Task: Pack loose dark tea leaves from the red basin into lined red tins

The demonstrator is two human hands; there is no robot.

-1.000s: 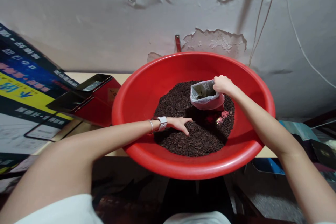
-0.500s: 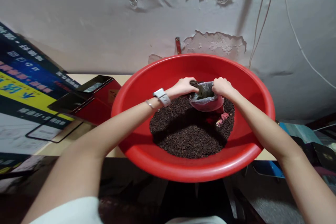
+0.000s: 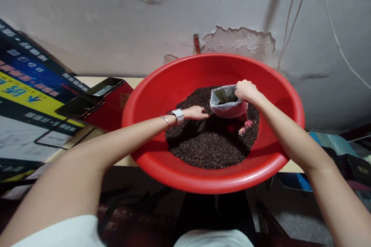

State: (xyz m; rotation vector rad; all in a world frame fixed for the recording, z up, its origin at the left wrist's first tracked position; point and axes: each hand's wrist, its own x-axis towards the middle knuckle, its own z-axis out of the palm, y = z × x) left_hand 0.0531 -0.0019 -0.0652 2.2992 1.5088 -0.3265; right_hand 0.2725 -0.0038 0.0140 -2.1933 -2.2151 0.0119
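A wide red basin (image 3: 213,186) holds a heap of loose dark-brown dried pieces (image 3: 214,148), small and grain-like. Over the back right of the heap, my right hand (image 3: 246,90) pinches the rim of a translucent plastic bag (image 3: 227,110) from its right side. The bag's mouth gapes upward, and its lower part looks reddish with a pink printed patch (image 3: 248,124) beside it. To the left of the bag, my left hand (image 3: 197,112) is low over the heap, fingers loosely bent and apart. Its fingertips are partly lost against the dark pieces.
An open red-and-black box (image 3: 108,104) stands left of the basin on a pale table (image 3: 127,161), by a large printed carton (image 3: 31,100). A peeling wall (image 3: 110,23) with hanging white cables (image 3: 290,19) is behind. Blue and dark items (image 3: 333,144) lie at right.
My left hand has left the bag's mouth, moving left and down to the heap. My right hand still grips the bag, which stays nearly in place. The view has shifted slightly.
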